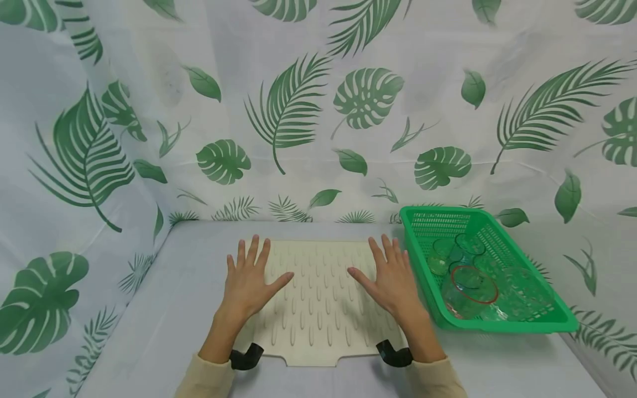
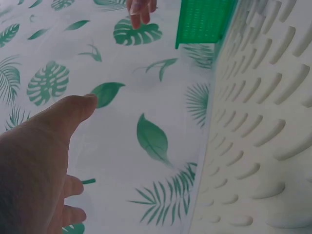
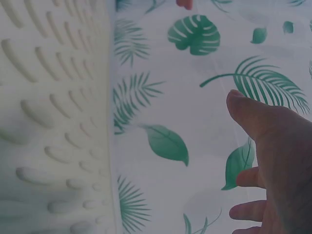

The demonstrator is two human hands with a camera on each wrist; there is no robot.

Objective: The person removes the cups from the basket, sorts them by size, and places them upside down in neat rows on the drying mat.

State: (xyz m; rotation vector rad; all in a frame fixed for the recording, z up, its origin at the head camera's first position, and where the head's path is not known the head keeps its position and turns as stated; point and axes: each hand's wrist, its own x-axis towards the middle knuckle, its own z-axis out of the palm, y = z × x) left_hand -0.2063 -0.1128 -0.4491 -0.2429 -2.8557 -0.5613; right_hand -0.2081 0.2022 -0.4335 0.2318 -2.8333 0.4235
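Observation:
Both hands hover with fingers spread over a cream-coloured board (image 1: 318,309) covered in rows of raised oblong ridges. My left hand (image 1: 249,282) is above the board's left edge and holds nothing. Over the right side, my right hand (image 1: 393,282) is likewise bare, its thumb pointing inward. To the right of that hand stands a green plastic basket (image 1: 423,298) with several clear glass vessels inside, one of them a glass container with a red rim (image 1: 495,293). The left wrist view shows the left thumb (image 2: 73,109) extended; the right wrist view shows the right thumb (image 3: 248,109) apart from the board.
A white table surface (image 1: 164,309) lies under the board and basket. Behind it and at both sides hangs a white curtain with green leaf prints (image 1: 298,182). Black wrist straps (image 1: 246,356) sit at both cuffs.

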